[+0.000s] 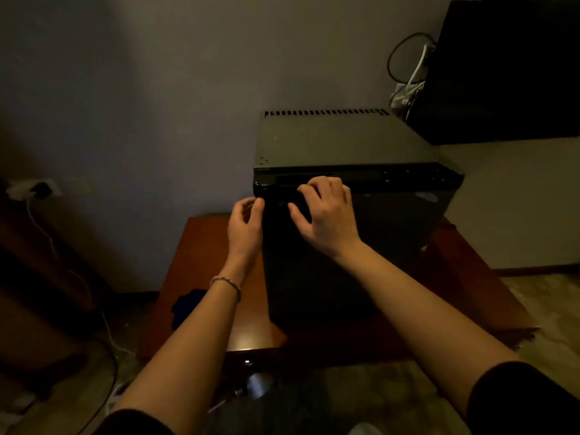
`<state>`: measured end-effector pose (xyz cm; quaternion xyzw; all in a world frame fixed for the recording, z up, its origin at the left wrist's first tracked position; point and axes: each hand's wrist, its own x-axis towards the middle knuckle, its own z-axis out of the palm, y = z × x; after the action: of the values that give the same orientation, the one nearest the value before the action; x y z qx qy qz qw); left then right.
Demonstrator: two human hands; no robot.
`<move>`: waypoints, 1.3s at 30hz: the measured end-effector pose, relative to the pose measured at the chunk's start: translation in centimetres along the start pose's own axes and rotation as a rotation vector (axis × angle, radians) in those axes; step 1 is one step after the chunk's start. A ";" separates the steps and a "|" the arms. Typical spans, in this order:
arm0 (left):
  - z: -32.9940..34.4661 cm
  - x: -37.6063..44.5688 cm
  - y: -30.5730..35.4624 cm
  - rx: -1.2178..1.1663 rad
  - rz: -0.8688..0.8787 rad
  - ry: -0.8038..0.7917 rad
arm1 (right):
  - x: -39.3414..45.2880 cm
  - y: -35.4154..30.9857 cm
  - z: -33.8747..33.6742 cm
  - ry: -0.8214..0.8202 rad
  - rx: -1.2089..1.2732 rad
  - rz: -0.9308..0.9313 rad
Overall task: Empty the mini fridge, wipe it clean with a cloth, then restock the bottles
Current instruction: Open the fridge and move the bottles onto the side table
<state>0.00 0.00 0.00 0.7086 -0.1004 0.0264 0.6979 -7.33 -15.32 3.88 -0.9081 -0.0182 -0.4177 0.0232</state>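
A black mini fridge (pixel 345 142) stands on a low wooden table (pixel 201 246) with its door (pixel 392 233) closed, so nothing inside shows. My right hand (pixel 329 215) is on the upper front of the door, its fingers curled at the recessed strip along the top edge and its thumb spread below. Beside the door's upper left edge is my left hand (pixel 244 227), its loosely curled fingertips touching that edge. A dark blue cloth (pixel 188 304) lies on the table to the left of the fridge. No bottles are in sight.
A large black unit (pixel 508 73) stands at the back right, with tangled cables (pixel 408 89) behind the fridge. A wall socket with a plug (pixel 37 189) sits at the left, its white cord running down to the floor. The table's front has a drawer knob (pixel 248 362).
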 end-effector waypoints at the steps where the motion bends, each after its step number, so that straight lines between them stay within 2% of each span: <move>1: 0.0 -0.1 0.0 -0.017 -0.026 -0.006 | 0.2 0.0 0.3 0.006 -0.007 0.007; 4: 0.0 -0.1 -0.4 -0.002 -0.043 -0.026 | 1.1 -0.2 0.5 0.004 -0.025 0.094; 9: 0.3 0.2 -1.0 -0.004 -0.062 -0.017 | 1.9 -0.6 1.1 -0.092 0.024 0.066; 15: 0.4 -0.3 -1.0 0.018 -0.023 0.002 | 2.1 -1.6 1.1 -0.086 0.102 0.212; 22: -1.0 -4.8 -0.8 -0.022 0.031 -0.030 | -0.4 -3.0 -0.7 0.035 0.180 0.236; 28: -2.0 -10.0 0.1 0.046 0.150 -0.062 | -3.5 -4.7 -4.0 0.117 0.272 0.275; 34: -3.0 -13.5 2.0 0.063 0.463 -0.184 | -6.9 -7.4 -8.3 0.192 0.345 0.273; 39: -2.0 -16.3 3.8 0.021 0.595 -0.215 | -10.1 -7.0 -12.3 0.192 0.347 0.266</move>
<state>-16.48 3.66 0.92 0.6540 -0.3763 0.1556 0.6375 -23.56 -9.17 4.42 -0.8410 0.0325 -0.4859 0.2356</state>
